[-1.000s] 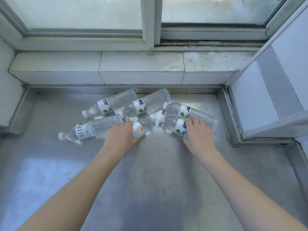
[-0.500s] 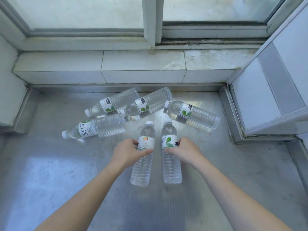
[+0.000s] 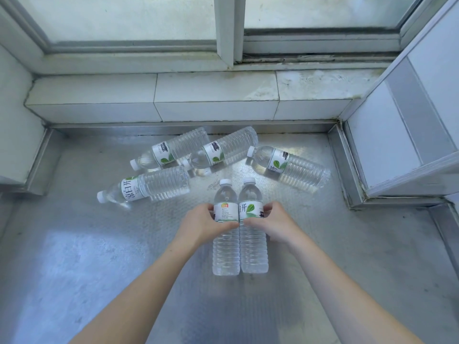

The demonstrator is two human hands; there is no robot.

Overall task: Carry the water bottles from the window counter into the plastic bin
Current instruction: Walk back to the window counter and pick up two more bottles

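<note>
My left hand [image 3: 202,223] grips a clear water bottle with a yellow-topped label [image 3: 225,247]. Beside it my right hand [image 3: 272,223] grips a second clear bottle with a green-leaf label [image 3: 253,247]. Both bottles are held upright, side by side and touching, caps pointing away from me, above the metal counter [image 3: 99,269]. Several more bottles lie on the counter behind them: one at the left [image 3: 146,188], two near the back [image 3: 173,151] [image 3: 223,150] and one at the right [image 3: 290,167]. No plastic bin is in view.
A tiled ledge [image 3: 188,95] and the window frame [image 3: 228,31] close off the back. A white wall [image 3: 15,125] stands at the left. At the right, a white panelled unit [image 3: 409,135] juts over the counter.
Both hands took a bottle each off the counter, stood them upright and drew them toward me; since half a second ago the two bottles have come together until they touch.
</note>
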